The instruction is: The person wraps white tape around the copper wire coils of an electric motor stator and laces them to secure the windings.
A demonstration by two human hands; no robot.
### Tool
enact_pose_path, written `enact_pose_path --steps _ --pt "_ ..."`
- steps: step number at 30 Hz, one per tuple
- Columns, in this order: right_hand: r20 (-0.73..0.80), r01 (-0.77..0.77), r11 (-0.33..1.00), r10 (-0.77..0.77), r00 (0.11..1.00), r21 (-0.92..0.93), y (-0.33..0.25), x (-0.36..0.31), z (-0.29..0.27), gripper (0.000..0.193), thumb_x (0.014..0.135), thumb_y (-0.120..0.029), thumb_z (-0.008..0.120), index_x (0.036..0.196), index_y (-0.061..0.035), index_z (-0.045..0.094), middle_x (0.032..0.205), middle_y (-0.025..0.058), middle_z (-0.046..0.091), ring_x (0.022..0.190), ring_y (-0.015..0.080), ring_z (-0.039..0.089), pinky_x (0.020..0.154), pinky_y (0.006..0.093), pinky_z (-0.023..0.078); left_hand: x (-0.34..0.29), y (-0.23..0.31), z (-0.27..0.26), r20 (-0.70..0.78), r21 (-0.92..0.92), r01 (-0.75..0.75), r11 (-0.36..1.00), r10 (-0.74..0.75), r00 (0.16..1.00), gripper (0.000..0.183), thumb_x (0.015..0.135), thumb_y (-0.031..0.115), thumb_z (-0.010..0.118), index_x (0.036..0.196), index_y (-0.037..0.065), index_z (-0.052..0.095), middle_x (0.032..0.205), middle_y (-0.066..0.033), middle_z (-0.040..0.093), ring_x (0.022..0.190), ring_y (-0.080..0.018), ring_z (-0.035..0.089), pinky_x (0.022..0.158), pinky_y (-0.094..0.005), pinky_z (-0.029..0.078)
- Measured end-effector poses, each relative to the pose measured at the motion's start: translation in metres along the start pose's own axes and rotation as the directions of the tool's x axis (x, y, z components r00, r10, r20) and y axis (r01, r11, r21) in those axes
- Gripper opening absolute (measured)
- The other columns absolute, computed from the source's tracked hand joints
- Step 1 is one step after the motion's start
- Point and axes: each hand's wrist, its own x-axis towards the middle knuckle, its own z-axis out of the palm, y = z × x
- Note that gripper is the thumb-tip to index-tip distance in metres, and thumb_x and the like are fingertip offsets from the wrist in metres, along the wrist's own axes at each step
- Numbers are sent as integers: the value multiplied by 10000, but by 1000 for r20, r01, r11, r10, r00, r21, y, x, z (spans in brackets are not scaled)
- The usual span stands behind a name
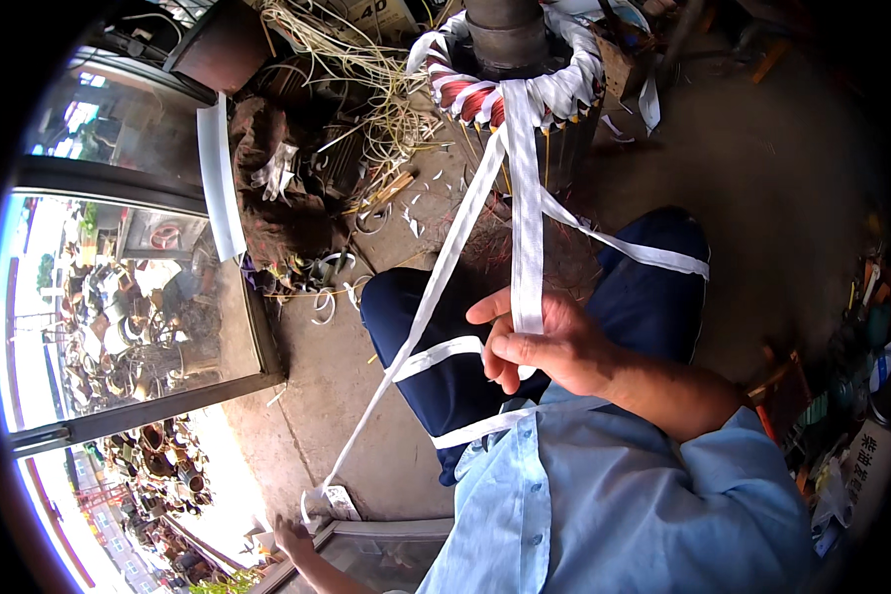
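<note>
Near edge of one red-and-white wrapped ring (477, 103): three flat white tape lengths (527, 218). Right hand (552, 346): fingers pinch one. Left hand (295, 542): cannot tell. One dark-printed pale carton (869, 475).

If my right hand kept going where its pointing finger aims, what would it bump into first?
Probably the slanting white strip, with the navy knee behind it; depth is hard to judge.

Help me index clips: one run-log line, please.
right hand: holds white tape | left hand: near slanting strip's lower end, grip unclear | coil ring: partly wrapped
</note>
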Motion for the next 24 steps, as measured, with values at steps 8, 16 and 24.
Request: enact_pose_path --steps 8,16,24 --pt "301 55 948 45 952 -314 11 -31 21 376 912 -119 640 1225 59 530 902 76 684 826 117 648 780 287 517 -298 105 364 918 -196 -488 851 334 214 287 919 9 450 1070 -1 694 670 10 600 434 -15 307 386 -194 224" --pt "163 92 976 -59 985 -199 20 -93 4 232 938 -19 570 1162 29 604 955 102 679 879 139 648 808 300 525 -470 80 494 970 138 -114 984 -158 -183 296 972 128 439 1203 -11 560 815 -67 655 444 -72 356 397 -245 285" --pt "289 327 945 -312 905 -1 -38 -75 -5 223 908 -7 600 1123 46 622 907 144 686 850 205 671 778 315 525 -363 100 375 995 -46 -539 841 -11 -103 331 973 312 606 829 16 640 581 73 395 522 -36 316 480 -231 227"
